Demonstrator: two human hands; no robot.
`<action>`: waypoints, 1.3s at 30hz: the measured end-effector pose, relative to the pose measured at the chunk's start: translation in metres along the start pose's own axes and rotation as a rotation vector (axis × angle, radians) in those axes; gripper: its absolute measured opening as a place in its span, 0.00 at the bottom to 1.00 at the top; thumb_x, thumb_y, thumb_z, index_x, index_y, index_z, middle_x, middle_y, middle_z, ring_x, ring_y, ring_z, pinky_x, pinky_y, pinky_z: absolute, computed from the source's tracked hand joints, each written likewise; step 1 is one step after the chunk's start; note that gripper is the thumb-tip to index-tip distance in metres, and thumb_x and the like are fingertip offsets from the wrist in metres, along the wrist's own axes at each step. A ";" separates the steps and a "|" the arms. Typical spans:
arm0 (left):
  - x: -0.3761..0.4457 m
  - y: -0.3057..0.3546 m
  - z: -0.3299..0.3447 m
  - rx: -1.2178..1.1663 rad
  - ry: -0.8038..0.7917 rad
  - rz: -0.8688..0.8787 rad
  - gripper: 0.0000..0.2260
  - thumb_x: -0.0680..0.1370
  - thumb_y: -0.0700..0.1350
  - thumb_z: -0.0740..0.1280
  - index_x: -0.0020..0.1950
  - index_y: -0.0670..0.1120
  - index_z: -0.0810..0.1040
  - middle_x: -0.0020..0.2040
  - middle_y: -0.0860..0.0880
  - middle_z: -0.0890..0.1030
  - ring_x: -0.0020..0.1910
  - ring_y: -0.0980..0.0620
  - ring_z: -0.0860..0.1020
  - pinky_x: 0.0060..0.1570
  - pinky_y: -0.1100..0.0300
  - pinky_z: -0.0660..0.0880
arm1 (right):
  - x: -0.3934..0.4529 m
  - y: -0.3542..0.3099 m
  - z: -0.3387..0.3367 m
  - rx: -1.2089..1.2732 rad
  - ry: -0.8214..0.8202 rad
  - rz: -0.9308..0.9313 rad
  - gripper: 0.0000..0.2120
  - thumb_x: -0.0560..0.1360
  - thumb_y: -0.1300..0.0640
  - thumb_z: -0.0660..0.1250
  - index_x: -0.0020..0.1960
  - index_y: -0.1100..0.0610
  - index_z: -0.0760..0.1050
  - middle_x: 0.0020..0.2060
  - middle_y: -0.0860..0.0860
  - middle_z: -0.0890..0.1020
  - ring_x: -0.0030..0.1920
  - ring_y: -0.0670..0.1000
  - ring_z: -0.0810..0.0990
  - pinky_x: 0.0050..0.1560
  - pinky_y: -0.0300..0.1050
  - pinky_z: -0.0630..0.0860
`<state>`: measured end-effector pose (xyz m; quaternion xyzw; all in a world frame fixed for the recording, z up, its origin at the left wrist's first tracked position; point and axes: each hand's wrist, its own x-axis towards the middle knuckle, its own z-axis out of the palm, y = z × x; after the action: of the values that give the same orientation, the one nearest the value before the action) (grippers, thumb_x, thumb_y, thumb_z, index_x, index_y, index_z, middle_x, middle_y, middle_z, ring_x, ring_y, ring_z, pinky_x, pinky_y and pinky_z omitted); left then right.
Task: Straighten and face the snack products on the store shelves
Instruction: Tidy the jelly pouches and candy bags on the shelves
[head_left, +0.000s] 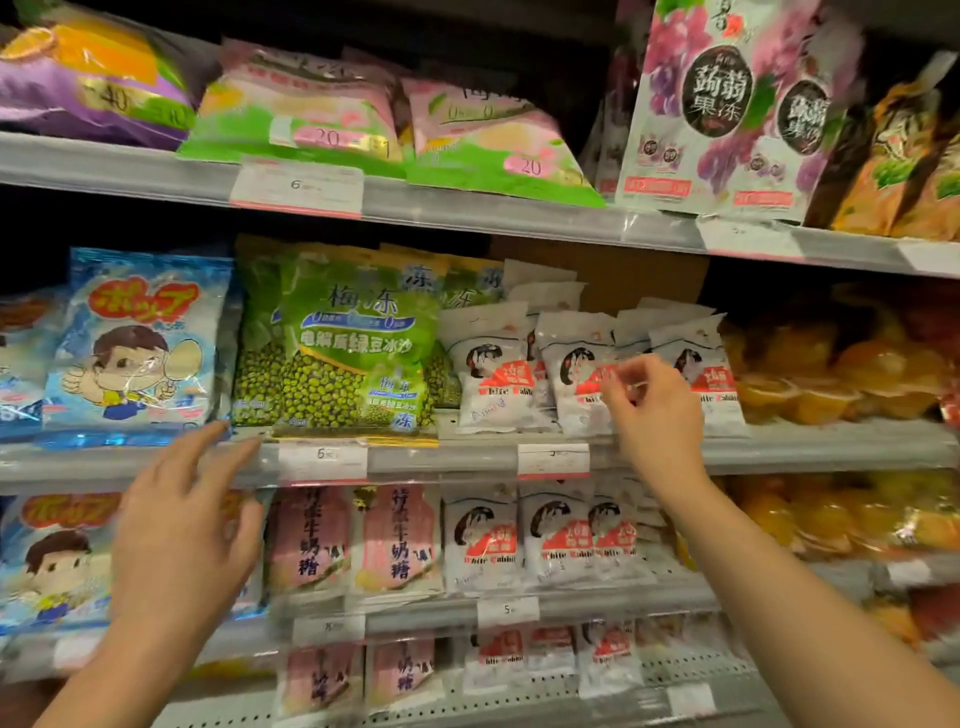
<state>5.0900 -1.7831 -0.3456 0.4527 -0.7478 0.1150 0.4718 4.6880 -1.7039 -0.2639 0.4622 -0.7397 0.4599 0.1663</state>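
Middle shelf (467, 457), item by item, as you are working it.

Left hand (182, 525): you are reaching it toward the shelf lip below the blue cartoon-boy bag (135, 343), fingers straight and spread apart, holding nothing. Whether the fingertips are touching the rail cannot be told.

Right hand (657, 410): you are raising it in front of the White Rabbit candy bags (493, 364), thumb and forefinger drawn close as if pinching a bag's edge. Motion blur is hiding whether anything is actually caught between them.

Progress, as judged: the green mung-bean jelly bag (358, 348) is standing upright and facing out, slightly overhanging the shelf lip. The blue bag is facing out as well. The White Rabbit row is looking unfinished: bags are overlapping, leaning at different angles, and sitting back from the lip, with a gap behind them showing brown cardboard (623, 280). That row is probably the step in hand; the shelves below seem yet to be worked.

Surroundings: pink-and-green bags (301, 124) are lying flat on the upper shelf, with a grape konjac jelly pouch (717, 104) standing beside them. Orange fruit jelly cups (831, 374) are crowding the right end. Price tags (322, 460) are clipped along the rail, near where your fingers are travelling.
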 end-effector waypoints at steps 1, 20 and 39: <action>0.008 0.027 0.002 -0.075 -0.003 0.071 0.22 0.74 0.48 0.59 0.64 0.41 0.81 0.66 0.39 0.77 0.62 0.34 0.75 0.61 0.40 0.72 | 0.007 0.013 -0.004 -0.076 -0.025 0.033 0.14 0.79 0.45 0.67 0.56 0.54 0.77 0.50 0.50 0.81 0.46 0.51 0.80 0.43 0.48 0.75; 0.059 0.193 0.096 0.132 -0.609 0.352 0.38 0.79 0.70 0.52 0.82 0.48 0.51 0.83 0.43 0.48 0.81 0.40 0.51 0.73 0.40 0.59 | -0.003 0.019 0.011 -0.283 -0.085 0.031 0.18 0.76 0.37 0.68 0.50 0.53 0.78 0.37 0.48 0.78 0.43 0.55 0.81 0.54 0.55 0.77; -0.211 0.151 0.218 -0.362 -0.850 -0.047 0.14 0.78 0.43 0.65 0.62 0.49 0.82 0.61 0.51 0.82 0.58 0.49 0.81 0.57 0.58 0.74 | -0.225 0.220 0.101 -0.230 -0.789 0.021 0.13 0.79 0.52 0.63 0.59 0.54 0.80 0.50 0.53 0.84 0.50 0.57 0.82 0.48 0.50 0.78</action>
<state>4.8715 -1.7084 -0.5932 0.3868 -0.8725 -0.2238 0.1974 4.6383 -1.6362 -0.5834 0.5738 -0.7981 0.1634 -0.0844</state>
